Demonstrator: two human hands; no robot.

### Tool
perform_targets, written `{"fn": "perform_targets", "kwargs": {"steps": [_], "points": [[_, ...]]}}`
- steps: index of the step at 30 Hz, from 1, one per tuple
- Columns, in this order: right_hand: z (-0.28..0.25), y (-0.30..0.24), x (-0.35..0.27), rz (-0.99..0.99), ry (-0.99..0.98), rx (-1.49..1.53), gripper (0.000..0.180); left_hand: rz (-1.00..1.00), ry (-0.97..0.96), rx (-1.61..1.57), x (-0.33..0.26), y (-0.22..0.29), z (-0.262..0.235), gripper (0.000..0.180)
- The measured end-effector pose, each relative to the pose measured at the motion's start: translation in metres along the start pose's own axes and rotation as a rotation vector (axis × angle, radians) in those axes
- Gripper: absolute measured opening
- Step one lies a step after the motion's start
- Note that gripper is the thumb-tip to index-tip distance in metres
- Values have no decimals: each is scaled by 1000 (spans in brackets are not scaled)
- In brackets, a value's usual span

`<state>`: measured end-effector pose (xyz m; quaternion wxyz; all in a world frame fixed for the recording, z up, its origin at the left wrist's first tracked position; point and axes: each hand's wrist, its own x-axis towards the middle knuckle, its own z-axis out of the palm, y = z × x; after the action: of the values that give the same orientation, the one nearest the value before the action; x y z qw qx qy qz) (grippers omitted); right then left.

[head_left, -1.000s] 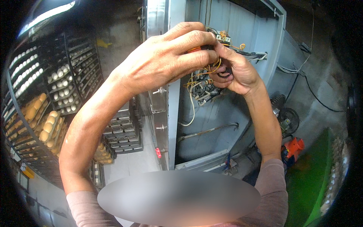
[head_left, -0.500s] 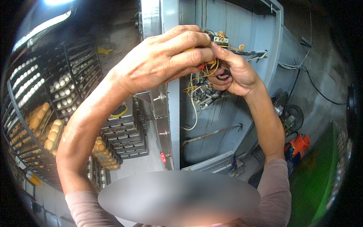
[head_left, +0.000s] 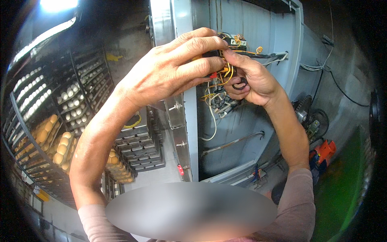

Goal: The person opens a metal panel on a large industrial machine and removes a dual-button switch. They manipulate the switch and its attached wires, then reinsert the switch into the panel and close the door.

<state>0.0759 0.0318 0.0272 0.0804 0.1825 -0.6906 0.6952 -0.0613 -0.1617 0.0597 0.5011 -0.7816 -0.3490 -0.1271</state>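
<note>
My left hand (head_left: 173, 70) reaches over the wiring with its fingers curled, closed on a dark part partly hidden beneath them. A red piece (head_left: 213, 75) shows under its fingertips. Beside it, my right hand (head_left: 252, 78) is closed, its thumb meeting the left fingertips. Its lower fingers hold a black ring (head_left: 239, 84) whose kind I cannot make out. Thin yellow wires (head_left: 231, 70) loop between both hands. Just above sits a terminal block (head_left: 238, 42) with a coiled orange wire. Below hangs a tangle of white and grey wires (head_left: 222, 104).
A grey-blue metal cabinet (head_left: 238, 129) stands open around the wiring. To the left are stacked dark trays (head_left: 145, 151) and a rack (head_left: 73, 76) holding white pieces and bread rolls (head_left: 61, 148). A wheel-like machine part (head_left: 320, 123) and an orange object (head_left: 325, 149) lie at right.
The view has shifted slightly, so the cabinet and racks appear a little further right. Both hands stay together at the wires, with little change in grip.
</note>
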Motion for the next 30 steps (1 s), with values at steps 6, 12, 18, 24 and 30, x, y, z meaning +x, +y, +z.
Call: {"fn": "perform_targets", "kwargs": {"steps": [6, 12, 18, 24, 30], "points": [[4, 3, 0, -7, 44, -5, 35, 0, 58, 30, 2, 1, 0, 45], [9, 2, -2, -58, 110, -64, 37, -279, 137, -59, -3, 19, -3, 45], [6, 4, -2, -59, 98, -94, 38, -279, 87, -90, -1, 18, -9, 41], [9, 5, -1, -47, 94, -76, 37, -185, 28, -98, -1, 13, -13, 37], [6, 7, -2, -36, 88, -40, 35, -141, 9, -66, 2, 10, -12, 38]]}}
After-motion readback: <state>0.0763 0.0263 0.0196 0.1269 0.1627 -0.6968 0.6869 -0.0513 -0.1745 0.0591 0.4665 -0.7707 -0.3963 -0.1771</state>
